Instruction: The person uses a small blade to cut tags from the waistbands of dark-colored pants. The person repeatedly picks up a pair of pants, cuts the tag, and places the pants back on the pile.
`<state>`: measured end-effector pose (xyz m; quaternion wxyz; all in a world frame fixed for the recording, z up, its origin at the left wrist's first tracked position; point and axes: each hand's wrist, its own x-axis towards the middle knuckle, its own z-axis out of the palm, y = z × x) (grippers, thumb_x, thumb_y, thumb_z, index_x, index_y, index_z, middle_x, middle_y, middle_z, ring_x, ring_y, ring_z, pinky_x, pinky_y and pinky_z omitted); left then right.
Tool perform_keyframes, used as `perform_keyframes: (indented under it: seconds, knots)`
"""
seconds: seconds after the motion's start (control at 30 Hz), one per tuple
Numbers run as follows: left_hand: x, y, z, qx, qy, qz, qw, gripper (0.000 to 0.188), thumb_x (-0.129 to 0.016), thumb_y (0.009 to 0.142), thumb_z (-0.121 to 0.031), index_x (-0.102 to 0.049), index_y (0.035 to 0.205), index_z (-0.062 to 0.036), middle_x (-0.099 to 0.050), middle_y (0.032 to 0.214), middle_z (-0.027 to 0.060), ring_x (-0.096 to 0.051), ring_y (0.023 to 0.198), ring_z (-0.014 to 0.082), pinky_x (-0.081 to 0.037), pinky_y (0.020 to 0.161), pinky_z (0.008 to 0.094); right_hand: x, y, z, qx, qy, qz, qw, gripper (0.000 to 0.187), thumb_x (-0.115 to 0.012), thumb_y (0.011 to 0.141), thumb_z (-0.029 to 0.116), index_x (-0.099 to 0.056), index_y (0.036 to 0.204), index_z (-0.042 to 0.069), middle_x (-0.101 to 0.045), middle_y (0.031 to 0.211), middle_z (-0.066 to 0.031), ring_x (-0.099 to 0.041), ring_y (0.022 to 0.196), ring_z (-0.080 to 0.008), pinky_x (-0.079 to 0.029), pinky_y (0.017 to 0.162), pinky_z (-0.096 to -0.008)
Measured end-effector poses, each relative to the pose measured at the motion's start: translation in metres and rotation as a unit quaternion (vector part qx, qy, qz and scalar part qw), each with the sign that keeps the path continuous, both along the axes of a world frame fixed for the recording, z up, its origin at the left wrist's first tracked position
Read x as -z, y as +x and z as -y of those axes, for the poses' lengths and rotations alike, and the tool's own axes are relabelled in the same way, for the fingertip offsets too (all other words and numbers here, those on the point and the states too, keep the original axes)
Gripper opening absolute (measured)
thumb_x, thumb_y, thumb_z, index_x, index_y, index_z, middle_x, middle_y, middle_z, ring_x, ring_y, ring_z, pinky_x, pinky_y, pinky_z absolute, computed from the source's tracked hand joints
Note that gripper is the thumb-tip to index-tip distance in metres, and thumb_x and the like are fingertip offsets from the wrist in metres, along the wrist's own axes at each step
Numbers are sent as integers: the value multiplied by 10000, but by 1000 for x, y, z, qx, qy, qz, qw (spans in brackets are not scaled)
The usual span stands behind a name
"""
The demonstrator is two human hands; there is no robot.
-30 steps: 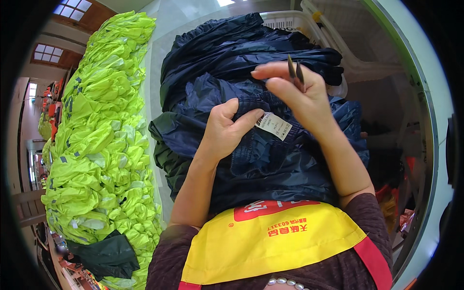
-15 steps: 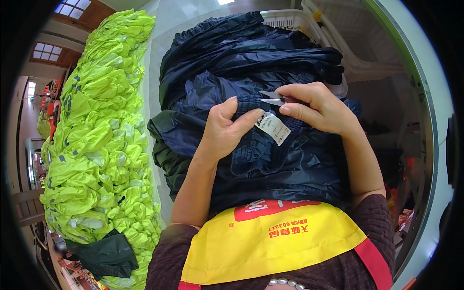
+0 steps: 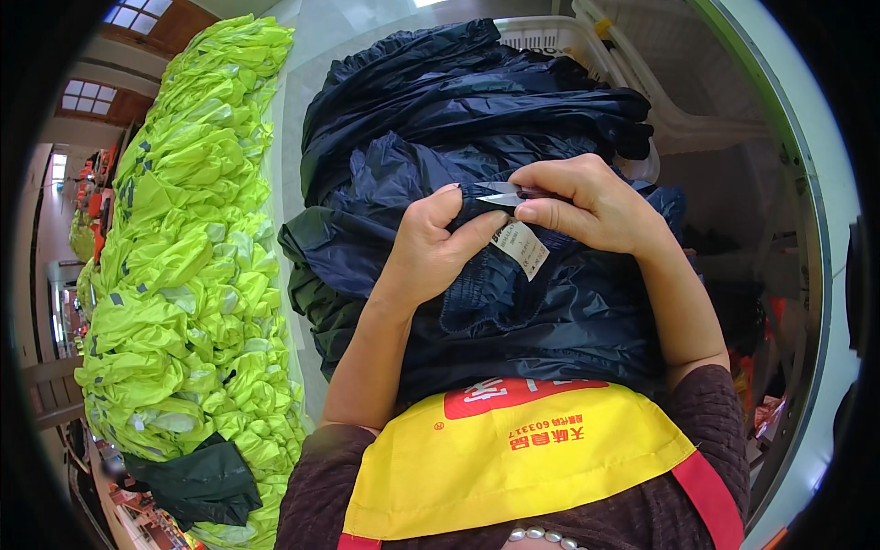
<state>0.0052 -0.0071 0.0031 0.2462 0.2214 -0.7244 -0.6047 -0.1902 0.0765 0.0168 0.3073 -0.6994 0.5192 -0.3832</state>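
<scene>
My left hand (image 3: 437,246) pinches the gathered elastic waistband of a navy garment (image 3: 486,293), with a white label (image 3: 522,247) hanging from it just below the thumb. Thread snips (image 3: 500,194) are held in my right hand (image 3: 582,203), their two pointed blades directed left at the edge of the waistband. The blade tips reach the fabric beside my left fingertips. Whether a thread lies between them is too small to tell. Under both hands spreads a heap of navy garments (image 3: 477,101).
A long pile of neon yellow garments (image 3: 183,275) lies to the left, with a dark green cloth (image 3: 206,481) at its near end. White plastic crates (image 3: 550,35) stand behind the navy heap, at the back right. A pale metal edge (image 3: 825,275) curves along the right.
My right hand has shifted slightly left with the snips, and the blades have come closer together at the waistband. My left hand has turned a little, tilting the label.
</scene>
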Motion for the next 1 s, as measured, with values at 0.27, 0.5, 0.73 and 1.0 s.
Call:
perform_keyframes:
  seconds: [0.27, 0.5, 0.73, 1.0]
  knots:
    - [0, 3, 0, 8, 36, 20, 999, 109, -650, 813, -45, -619, 894, 21, -591, 768, 4, -516, 699, 49, -440, 618, 211, 9, -3, 1, 42, 62, 116, 990, 291, -591, 886, 254, -602, 997, -14, -567, 706, -41, -515, 619, -109, -406, 566, -223]
    - [4, 5, 4, 43, -37, 20, 998, 155, -652, 812, -59, -619, 943, 17, -578, 785, 24, -516, 691, 74, -435, 615, 232, 9, -9, 5, -52, 25, 40, 997, 336, -559, 900, 328, -622, 977, 7, -577, 682, -78, -519, 572, -155, -392, 511, -258]
    - [2, 2, 2, 66, -53, 13, 996, 151, -662, 796, -63, -615, 910, 25, -564, 773, 55, -532, 680, 117, -436, 621, 254, 4, -6, 7, -64, 5, -6, 998, 314, -553, 902, 297, -595, 922, -14, -550, 678, -75, -528, 594, -169, -415, 541, -275]
    - [9, 5, 5, 72, -52, 32, 996, 122, -676, 772, -51, -593, 805, 31, -527, 712, 58, -489, 630, 130, -406, 573, 273, 18, -1, 7, 51, 2, 93, 994, 333, -508, 922, 318, -626, 933, 6, -617, 754, -85, -584, 685, -177, -454, 631, -270]
